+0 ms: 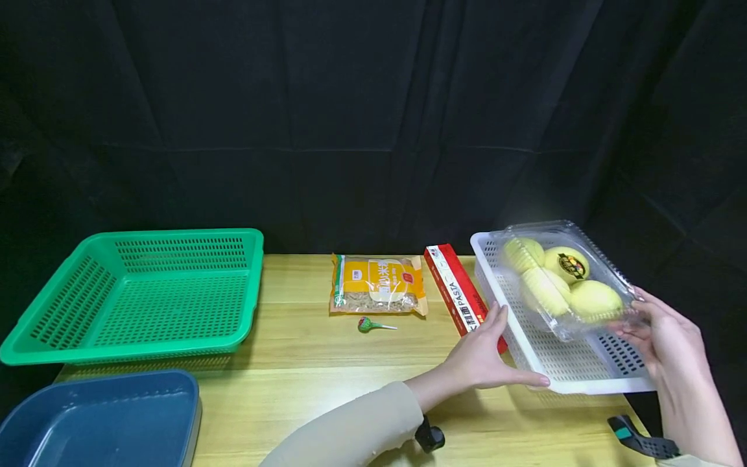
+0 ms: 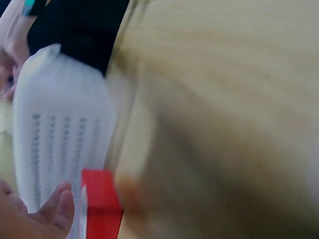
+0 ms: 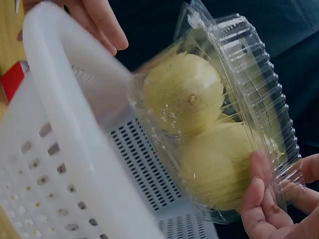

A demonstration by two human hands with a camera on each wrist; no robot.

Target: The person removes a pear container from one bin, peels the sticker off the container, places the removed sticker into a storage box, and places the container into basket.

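Note:
My right hand pinches the near right edge of a clear plastic box of round, pale yellow fruits. The box is tilted over the white basket, partly inside its outline. One fruit carries a dark round sticker. At the basket's near left corner my left hand is spread, with thumb and fingers along the rim. In the left wrist view its fingers lie beside the white basket wall and the end of a red pasta box.
A yellow bag of grain lies at the table's back, with a lollipop before it. On the left stand a green basket and a dark blue tub. A black curtain hangs behind.

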